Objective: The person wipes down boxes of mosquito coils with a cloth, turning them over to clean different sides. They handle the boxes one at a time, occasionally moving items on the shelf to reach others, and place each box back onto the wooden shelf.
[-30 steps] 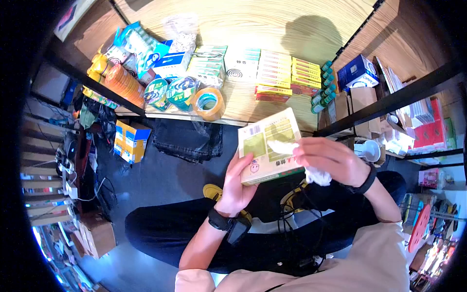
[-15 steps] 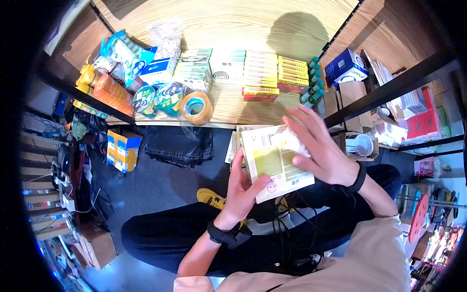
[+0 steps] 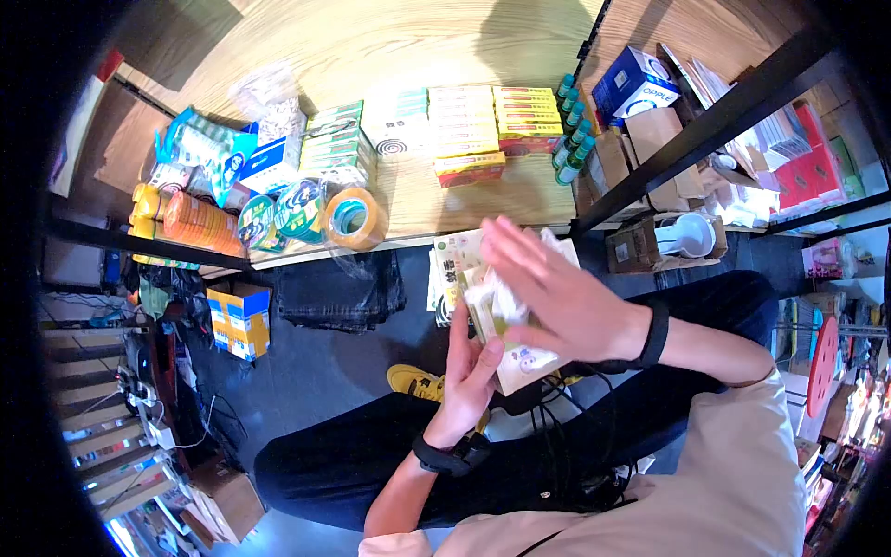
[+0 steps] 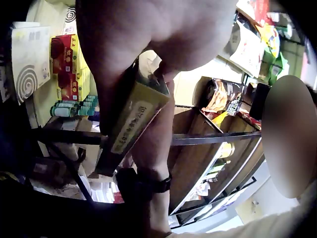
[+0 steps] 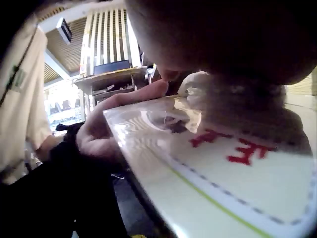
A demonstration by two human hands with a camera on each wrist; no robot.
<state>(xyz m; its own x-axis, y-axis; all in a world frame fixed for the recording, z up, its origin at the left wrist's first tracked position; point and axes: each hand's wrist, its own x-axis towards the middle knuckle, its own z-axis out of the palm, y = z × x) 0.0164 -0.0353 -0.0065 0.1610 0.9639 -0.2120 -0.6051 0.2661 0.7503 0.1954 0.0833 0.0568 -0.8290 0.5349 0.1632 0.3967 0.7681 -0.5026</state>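
Observation:
My left hand (image 3: 469, 371) grips a flat cream box (image 3: 529, 373) by its left edge, thumb on the printed face. Crumpled white tissue (image 3: 504, 302) lies against that face. Over it my right hand (image 3: 580, 311) is spread with its fingers straight, covering much of the box. A narrow olive side with printed characters shows on the box (image 4: 132, 121) in the left wrist view. Red characters and a dashed border mark the glossy face of the box (image 5: 237, 183) in the right wrist view. Just behind it, a pale box with a black spiral (image 3: 445, 288) is partly hidden.
On the wooden shelf (image 3: 408, 218) ahead stand stacked yellow boxes (image 3: 464, 121), green bottles (image 3: 574, 153), tape (image 3: 355, 219) and green-white packs (image 3: 334, 148). A black post (image 3: 687, 139) borders it at right. Black folded bags (image 3: 339, 288) and an orange-blue carton (image 3: 239, 320) lie on the floor.
My right hand has gone from pinching the tissue to spreading flat across the box's face. The box has turned in my left hand. The head view has shifted, and the pale box behind shows more.

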